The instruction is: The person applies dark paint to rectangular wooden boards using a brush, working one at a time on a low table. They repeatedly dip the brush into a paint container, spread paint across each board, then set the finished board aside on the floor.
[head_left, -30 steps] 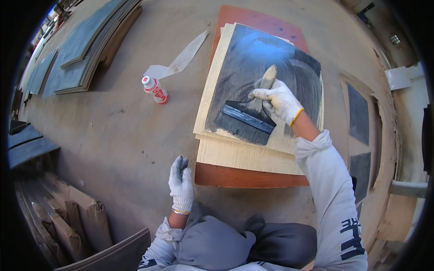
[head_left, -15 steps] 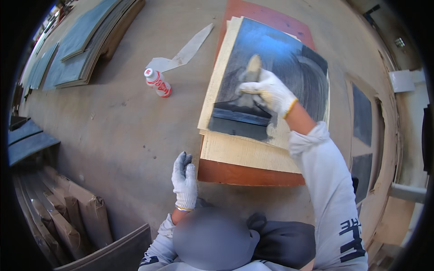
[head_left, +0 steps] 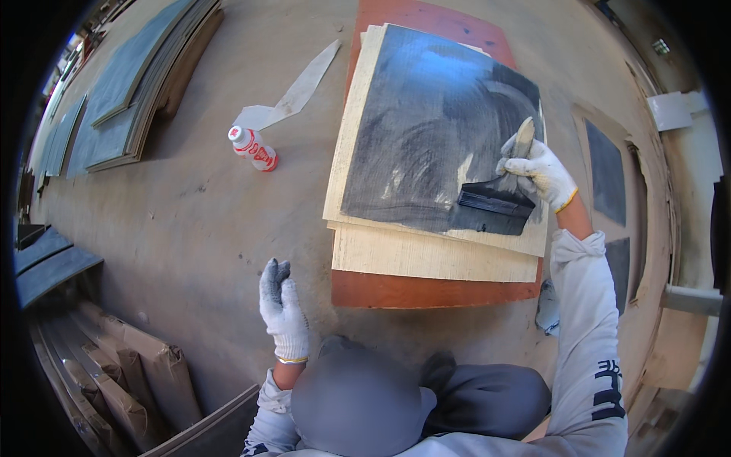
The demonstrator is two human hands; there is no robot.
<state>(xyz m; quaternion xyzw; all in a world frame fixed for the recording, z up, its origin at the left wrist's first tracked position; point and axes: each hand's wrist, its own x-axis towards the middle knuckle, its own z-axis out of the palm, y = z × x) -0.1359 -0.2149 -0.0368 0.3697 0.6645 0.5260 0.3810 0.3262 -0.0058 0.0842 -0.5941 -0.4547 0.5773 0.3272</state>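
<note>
The right hand [head_left: 539, 171], in a white knitted glove with a yellow edge, grasps the handle of a wide brush [head_left: 499, 199], its fingers wrapped around the neck. The brush's dark head lies near and to the left of those fingers, against the near right part of a sheet [head_left: 411, 129] coated in black; the handle's pale tip juts out beyond them on the far side. Pale streaks show through the coating. The sheet tops a slightly fanned stack of pale sheets [head_left: 434, 255], which sits on a reddish-brown board [head_left: 434, 291] on the floor [head_left: 205, 228].

The left hand [head_left: 285, 316], gloved alike, is held out to the left of the board, well apart from the brush; its fingers are extended, released and stained grey, with nothing in them.

Left of the stack stands a white bottle [head_left: 253, 149] with red lettering on its label and a red mark on its cap. Just beyond it is a pale strip [head_left: 301, 90]. Large dark letters run along the right sleeve [head_left: 582, 358].
</note>
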